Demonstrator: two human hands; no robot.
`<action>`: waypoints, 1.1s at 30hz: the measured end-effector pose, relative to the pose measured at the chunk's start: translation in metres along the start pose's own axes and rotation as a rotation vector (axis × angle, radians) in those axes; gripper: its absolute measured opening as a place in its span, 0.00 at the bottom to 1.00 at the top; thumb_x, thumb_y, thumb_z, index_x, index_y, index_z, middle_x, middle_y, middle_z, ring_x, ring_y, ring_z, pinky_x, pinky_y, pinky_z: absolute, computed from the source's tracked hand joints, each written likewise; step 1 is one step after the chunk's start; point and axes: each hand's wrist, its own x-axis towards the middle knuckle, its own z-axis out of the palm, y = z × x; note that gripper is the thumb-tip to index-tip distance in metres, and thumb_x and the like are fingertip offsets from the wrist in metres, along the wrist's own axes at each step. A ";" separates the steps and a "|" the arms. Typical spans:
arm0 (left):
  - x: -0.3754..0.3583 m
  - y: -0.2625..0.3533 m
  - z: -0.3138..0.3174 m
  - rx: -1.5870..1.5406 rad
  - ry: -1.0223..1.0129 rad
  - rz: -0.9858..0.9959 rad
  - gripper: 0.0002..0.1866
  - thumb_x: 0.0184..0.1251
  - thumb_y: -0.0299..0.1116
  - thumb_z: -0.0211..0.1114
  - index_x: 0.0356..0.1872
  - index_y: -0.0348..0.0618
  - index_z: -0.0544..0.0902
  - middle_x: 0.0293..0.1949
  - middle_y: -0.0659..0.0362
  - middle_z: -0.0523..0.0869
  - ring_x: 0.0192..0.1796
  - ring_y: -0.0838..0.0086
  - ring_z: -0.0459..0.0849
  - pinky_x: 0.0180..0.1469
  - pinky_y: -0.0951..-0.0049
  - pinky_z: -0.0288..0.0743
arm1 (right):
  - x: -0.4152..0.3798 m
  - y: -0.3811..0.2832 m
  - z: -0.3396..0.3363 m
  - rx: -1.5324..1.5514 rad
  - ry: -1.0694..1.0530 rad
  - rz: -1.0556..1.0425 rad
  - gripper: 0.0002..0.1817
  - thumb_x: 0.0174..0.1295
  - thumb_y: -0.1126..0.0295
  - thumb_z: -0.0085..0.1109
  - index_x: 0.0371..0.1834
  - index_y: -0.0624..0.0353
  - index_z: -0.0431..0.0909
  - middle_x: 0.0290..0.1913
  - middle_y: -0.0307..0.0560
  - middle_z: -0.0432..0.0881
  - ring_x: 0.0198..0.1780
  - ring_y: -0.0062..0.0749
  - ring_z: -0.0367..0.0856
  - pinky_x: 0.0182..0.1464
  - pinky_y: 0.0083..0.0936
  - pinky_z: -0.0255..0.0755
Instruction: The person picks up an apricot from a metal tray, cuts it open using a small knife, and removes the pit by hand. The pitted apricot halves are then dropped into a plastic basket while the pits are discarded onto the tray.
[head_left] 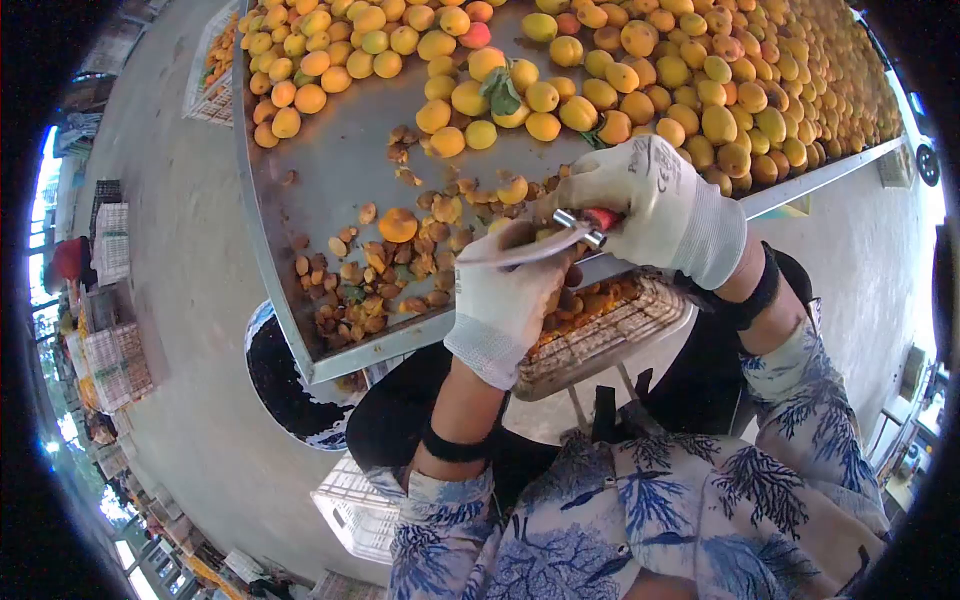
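Observation:
My right hand, in a white knit glove, is closed around a small red-handled metal tool. Its shiny metal end shows between the two hands, and a pale curved strip runs from there over the left glove. Right beside it, my left hand, gloved too, has its fingers curled shut; what they hold is mostly hidden. Both hands are over the near edge of a metal table. Below them lie several fruit stones and scraps, with an orange fruit half among them.
Yellow-orange apricots are heaped across the table's far side. A crate with orange fruit pieces stands under the near edge, by my knees. At the left are a dark round tub, a white crate and stacked crates.

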 end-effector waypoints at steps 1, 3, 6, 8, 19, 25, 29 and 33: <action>0.000 -0.002 -0.003 0.003 -0.001 0.002 0.08 0.58 0.22 0.63 0.39 0.33 0.82 0.29 0.61 0.83 0.24 0.82 0.75 0.22 0.82 0.64 | 0.000 0.001 0.001 -0.090 -0.010 -0.042 0.11 0.46 0.70 0.64 0.35 0.54 0.81 0.28 0.47 0.80 0.32 0.45 0.81 0.34 0.35 0.74; -0.004 -0.001 -0.009 0.204 -0.058 0.042 0.08 0.58 0.23 0.64 0.38 0.33 0.82 0.29 0.62 0.82 0.28 0.83 0.76 0.27 0.80 0.68 | -0.001 -0.003 0.001 -0.096 -0.010 -0.100 0.12 0.45 0.71 0.64 0.36 0.54 0.81 0.29 0.46 0.80 0.32 0.46 0.81 0.33 0.35 0.75; -0.004 -0.003 -0.010 0.266 -0.035 -0.003 0.08 0.58 0.26 0.66 0.37 0.35 0.82 0.29 0.64 0.81 0.32 0.84 0.77 0.33 0.79 0.71 | -0.001 -0.008 0.000 -0.063 -0.063 -0.115 0.15 0.44 0.72 0.66 0.38 0.53 0.82 0.31 0.45 0.80 0.32 0.47 0.81 0.33 0.35 0.76; -0.005 -0.001 -0.008 0.247 -0.019 -0.050 0.07 0.57 0.25 0.65 0.36 0.36 0.82 0.30 0.63 0.82 0.32 0.80 0.78 0.35 0.76 0.73 | -0.003 -0.009 0.003 0.087 -0.039 -0.081 0.11 0.45 0.71 0.62 0.35 0.52 0.79 0.27 0.47 0.80 0.32 0.48 0.81 0.35 0.36 0.75; -0.011 -0.018 -0.016 0.391 -0.233 0.227 0.13 0.59 0.26 0.68 0.44 0.29 0.81 0.33 0.58 0.84 0.36 0.78 0.82 0.36 0.76 0.74 | -0.017 -0.002 0.013 0.197 0.121 -0.183 0.09 0.43 0.75 0.64 0.30 0.56 0.79 0.23 0.46 0.78 0.27 0.40 0.81 0.31 0.32 0.73; -0.014 -0.018 0.001 0.703 -0.461 0.023 0.20 0.55 0.23 0.66 0.51 0.33 0.81 0.44 0.51 0.87 0.46 0.72 0.84 0.52 0.72 0.76 | -0.007 -0.004 -0.028 0.434 0.263 0.667 0.12 0.50 0.65 0.69 0.31 0.61 0.81 0.21 0.37 0.78 0.25 0.20 0.75 0.33 0.21 0.72; -0.013 -0.034 0.006 0.674 -0.566 0.115 0.22 0.61 0.35 0.64 0.55 0.36 0.79 0.49 0.45 0.85 0.51 0.57 0.84 0.54 0.68 0.76 | -0.020 0.036 -0.029 -0.113 0.339 0.627 0.16 0.49 0.60 0.70 0.33 0.61 0.82 0.23 0.45 0.81 0.28 0.34 0.81 0.36 0.27 0.75; -0.011 -0.020 0.003 0.587 -0.560 -0.043 0.22 0.62 0.33 0.63 0.57 0.36 0.78 0.51 0.46 0.84 0.52 0.62 0.85 0.56 0.69 0.75 | -0.025 0.041 -0.028 -0.363 0.132 0.651 0.17 0.51 0.57 0.67 0.38 0.56 0.82 0.33 0.53 0.84 0.40 0.48 0.84 0.42 0.38 0.77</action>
